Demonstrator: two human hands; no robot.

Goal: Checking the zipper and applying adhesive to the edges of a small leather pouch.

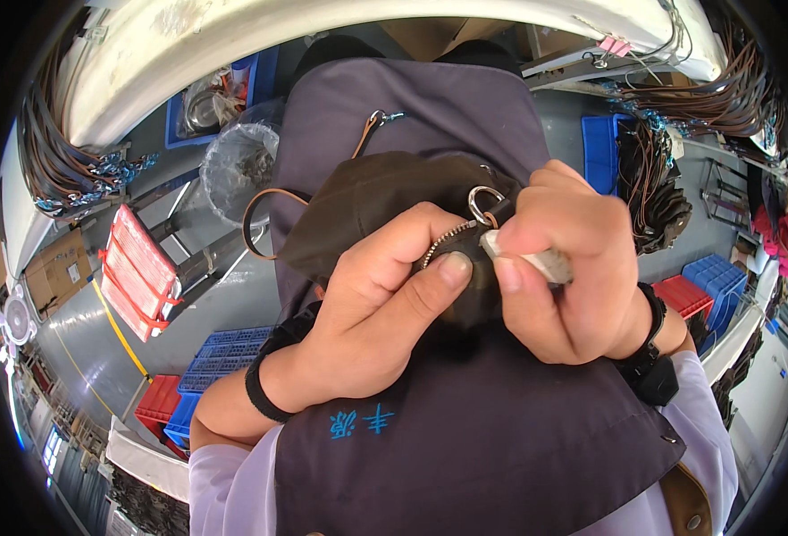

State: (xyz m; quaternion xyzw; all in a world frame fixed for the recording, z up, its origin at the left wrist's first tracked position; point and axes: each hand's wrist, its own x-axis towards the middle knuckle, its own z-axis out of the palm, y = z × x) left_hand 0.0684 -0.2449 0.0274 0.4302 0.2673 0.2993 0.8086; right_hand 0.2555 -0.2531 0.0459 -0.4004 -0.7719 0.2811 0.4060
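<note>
A dark brown fabric bag [358, 201] lies on my lap, with a metal-toothed zipper [448, 239] curving along its edge. My left hand [372, 308] pinches the bag beside the zipper, thumb on top. Closed around a small whitish block [550, 263] is my right hand [573, 259]; one end of the block meets the bag near the zipper's end. What the block is made of I cannot tell. Just above the fingertips a silver metal ring [483, 204] stands on a short tab. A thin brown strap [253, 223] loops out at the left.
A dark apron [412, 98] covers my lap. Bundles of straps hang from a pale bench [215, 54] on both sides. To the left stand a bin with a clear liner [233, 170], a red-strapped pad [137, 272] and blue crates [224, 357]; more crates [716, 281] stand at right.
</note>
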